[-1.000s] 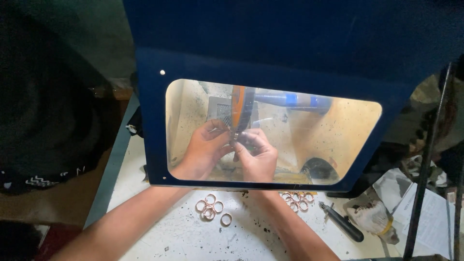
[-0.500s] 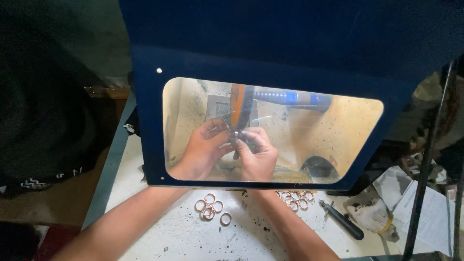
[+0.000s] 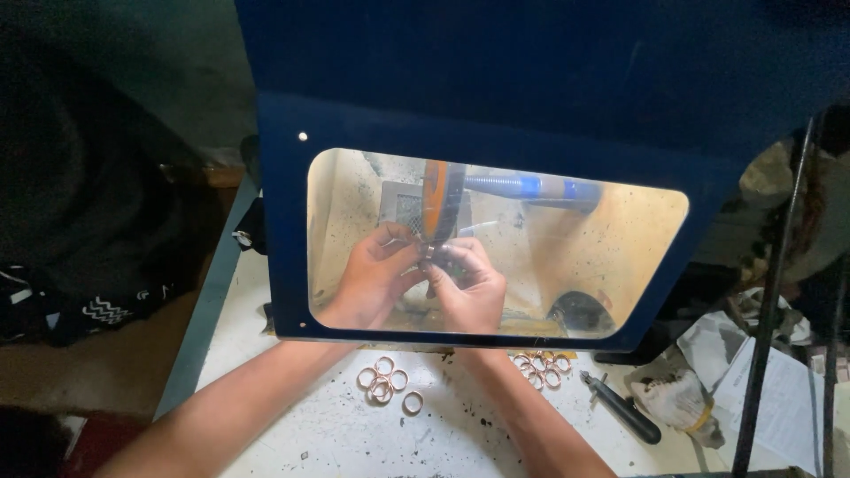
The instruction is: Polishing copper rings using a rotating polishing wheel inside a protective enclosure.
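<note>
— So, where are the hands?

— Both reach under a dark blue guard hood with a clear rounded window [image 3: 292, 265], and show through the pane. The left hand [image 3: 376, 279] and the right hand [image 3: 469, 292] meet just below an upright orange-rimmed polishing wheel [image 3: 440, 204].

— What are they holding?

— A small metal ring [image 3: 428, 254], pinched between the fingertips of both hands and held right against the wheel's lower edge. Each grip is closed on it, fingers curled tight.

— Anything else behind the window?

— A blue and grey hose [image 3: 522, 188] runs to the right from the wheel, in front of a speckled cream back wall.

— And outside the hood?

— On the white, grit-flecked worktop [image 3: 336, 425], a cluster of loose copper-coloured rings [image 3: 382, 385] lies between the forearms, with a second group of rings [image 3: 542, 367] just right of the right forearm. A black-handled tool [image 3: 620, 407] lies further right, beside a dirty crumpled cloth [image 3: 673, 398] and white paper sheets [image 3: 784, 398].
</note>
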